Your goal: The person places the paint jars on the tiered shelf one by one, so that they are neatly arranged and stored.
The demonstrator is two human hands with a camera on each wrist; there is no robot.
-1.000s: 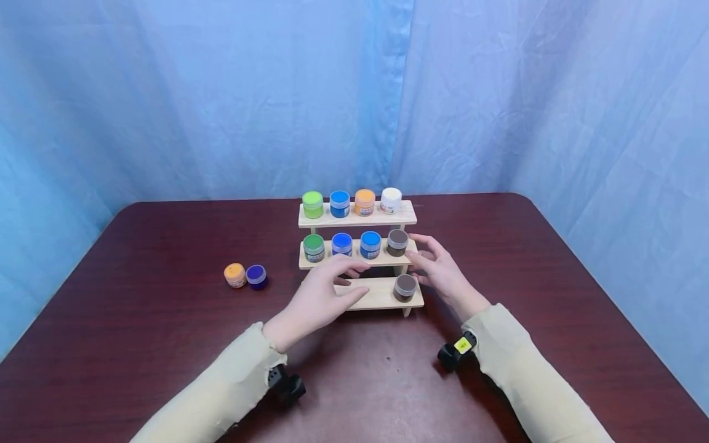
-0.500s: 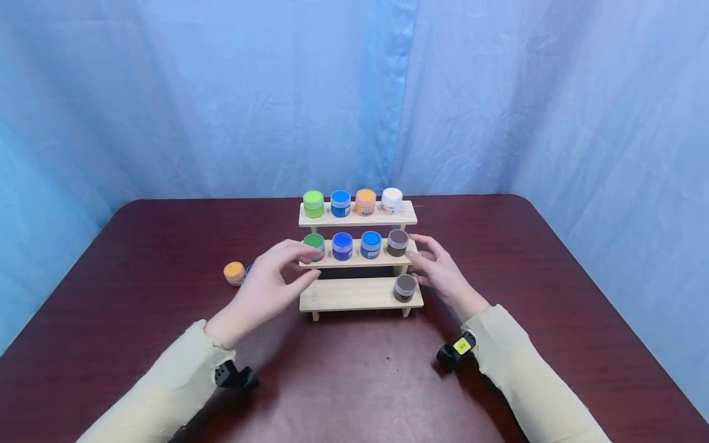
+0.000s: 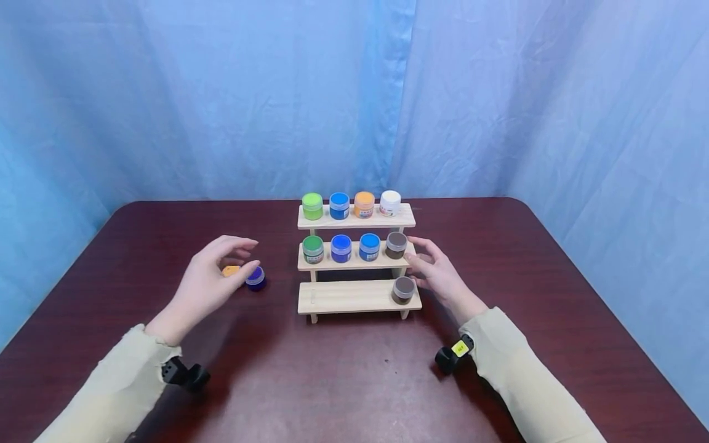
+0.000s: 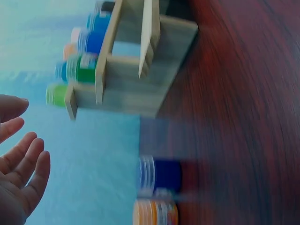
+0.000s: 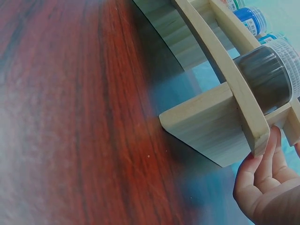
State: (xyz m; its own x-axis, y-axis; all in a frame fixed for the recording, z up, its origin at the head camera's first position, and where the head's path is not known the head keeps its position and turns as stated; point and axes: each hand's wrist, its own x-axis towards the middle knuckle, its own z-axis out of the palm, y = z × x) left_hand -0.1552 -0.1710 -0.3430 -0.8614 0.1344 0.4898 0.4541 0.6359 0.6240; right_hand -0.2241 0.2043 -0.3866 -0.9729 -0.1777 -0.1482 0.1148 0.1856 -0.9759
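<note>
My left hand [image 3: 213, 277] hovers over the table's left side, thumb and fingers apart with nothing between them. Just beyond it stand a dark blue paint pot [image 3: 255, 279] and an orange paint pot [image 3: 231, 270], partly hidden by the hand. On the right, my right hand [image 3: 437, 274] touches the end of a three-tier wooden rack [image 3: 343, 298] with loosely bent fingers. By its thumb sits a dark brown pot [image 3: 396, 245] on the middle tier. Another dark brown pot [image 3: 403, 290] stands at the right of the lowest tier.
Light green [image 3: 312, 207], blue [image 3: 340, 207], orange [image 3: 364, 205] and white [image 3: 390, 203] pots line the top tier. The middle tier also bears a green pot [image 3: 312, 250] and two blue pots. A blue curtain [image 3: 266, 104] hangs behind the table [image 3: 343, 381].
My left hand has moved left from in front of the rack to the two loose pots. The right hand has stayed at the rack's right end.
</note>
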